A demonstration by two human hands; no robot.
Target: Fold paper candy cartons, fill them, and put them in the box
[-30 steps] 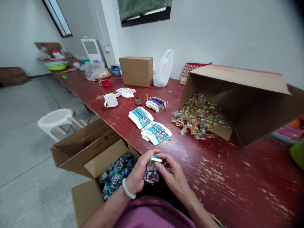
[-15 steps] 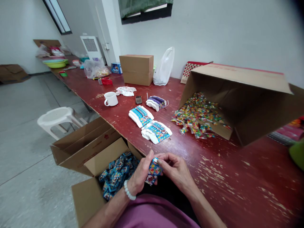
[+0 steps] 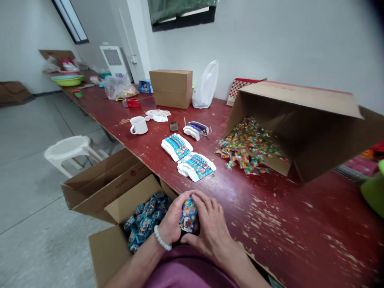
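Note:
Between my two hands is a small blue printed box (image 3: 189, 216), held just over the table's front edge. My left hand (image 3: 173, 219) wraps its left side, a pale bead bracelet on the wrist. Fingers of my right hand (image 3: 208, 218) curve over its top and right side; the thumb lies low near the bottom. Left of my hands, an open carton (image 3: 135, 200) holds many similar blue boxes (image 3: 147, 220). Ahead on the table lie two fanned stacks of flat blue-and-white cartons (image 3: 196, 166) and a purple stack (image 3: 195, 130).
On the red table (image 3: 270, 224), a tipped cardboard box (image 3: 300, 100) spills wrapped candies (image 3: 249, 146). A white mug (image 3: 139, 125), a small dark device (image 3: 173, 126), a closed carton (image 3: 171, 89) and a white bag (image 3: 205, 86) stand farther back. A white stool (image 3: 72, 150) stands left.
My right hand has gone from pinching the box's top end to cupping its top and right side. The box has shifted slightly left, and the view has moved a little.

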